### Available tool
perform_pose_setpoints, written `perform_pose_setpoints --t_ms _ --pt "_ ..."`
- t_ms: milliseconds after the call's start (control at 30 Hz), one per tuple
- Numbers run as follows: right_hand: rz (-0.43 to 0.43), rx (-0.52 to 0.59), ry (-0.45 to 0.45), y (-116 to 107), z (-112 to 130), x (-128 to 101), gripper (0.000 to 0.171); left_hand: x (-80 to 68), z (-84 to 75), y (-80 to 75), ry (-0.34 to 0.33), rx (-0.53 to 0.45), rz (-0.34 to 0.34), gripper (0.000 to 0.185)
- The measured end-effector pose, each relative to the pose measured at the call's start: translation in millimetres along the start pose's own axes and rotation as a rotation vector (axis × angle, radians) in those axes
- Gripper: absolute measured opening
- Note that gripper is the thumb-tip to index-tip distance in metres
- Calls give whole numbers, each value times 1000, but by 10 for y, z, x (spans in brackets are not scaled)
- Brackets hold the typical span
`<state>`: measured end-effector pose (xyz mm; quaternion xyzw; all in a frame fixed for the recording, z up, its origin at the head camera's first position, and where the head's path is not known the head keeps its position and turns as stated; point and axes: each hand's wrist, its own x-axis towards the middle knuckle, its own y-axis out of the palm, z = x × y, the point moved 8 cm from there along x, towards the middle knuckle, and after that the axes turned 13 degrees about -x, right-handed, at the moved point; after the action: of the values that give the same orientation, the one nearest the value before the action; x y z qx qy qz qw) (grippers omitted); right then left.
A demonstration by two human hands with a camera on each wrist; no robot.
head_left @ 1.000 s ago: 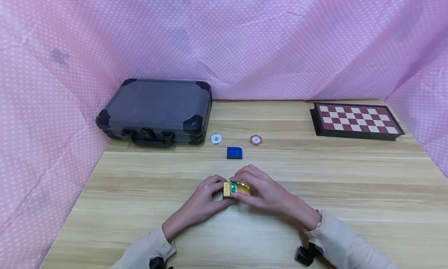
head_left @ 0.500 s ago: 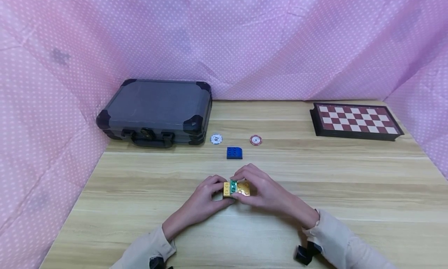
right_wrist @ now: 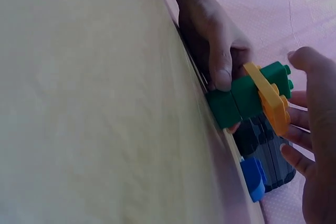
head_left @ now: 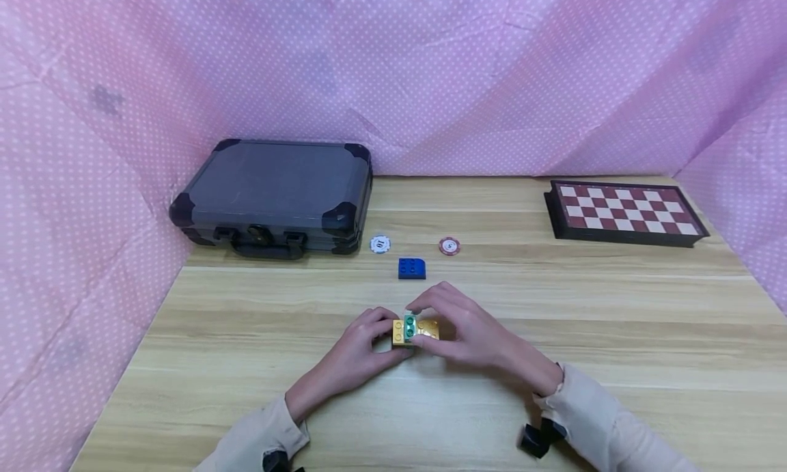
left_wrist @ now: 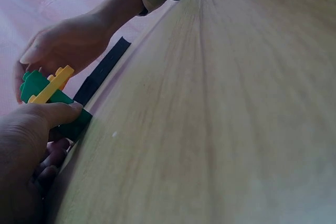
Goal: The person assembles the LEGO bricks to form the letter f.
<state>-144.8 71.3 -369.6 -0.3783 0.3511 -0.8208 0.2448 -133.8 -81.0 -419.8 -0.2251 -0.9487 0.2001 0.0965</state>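
My left hand [head_left: 353, 345] grips the lower green toy bricks [right_wrist: 231, 103] of a small stack at the middle of the table, thumb on the near side. Across the stack lies a yellow studded brick [right_wrist: 270, 98], its right part curved and glossy in the head view. A green brick [head_left: 410, 326] with two studs on top rises above the yellow one. My right hand [head_left: 467, 332] hovers around that top brick from the right, thumb and fingers spread. A small gap shows between its fingers and the studs in the right wrist view.
Behind the hands lies a blue toy brick [head_left: 412, 268]. Beyond it are a white poker chip [head_left: 380, 244] and a red one [head_left: 449, 246]. A grey case [head_left: 277, 185] stands back left, a folded chessboard [head_left: 627, 212] back right. Pink dotted cloth [head_left: 393, 76] hangs behind.
My right fingers have lifted and spread a little around the top green brick, so more of it shows. The left hand has stayed in place on the stack.
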Motion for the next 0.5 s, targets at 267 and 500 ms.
perform_pose_setpoints --t_ms 267,500 --pt "-78 -55 20 -124 -157 72 29 -3 33 7 -31 -1 10 35" --pt "-90 -126 99 -132 -414 151 30 -1 22 9 -20 1 0 34"
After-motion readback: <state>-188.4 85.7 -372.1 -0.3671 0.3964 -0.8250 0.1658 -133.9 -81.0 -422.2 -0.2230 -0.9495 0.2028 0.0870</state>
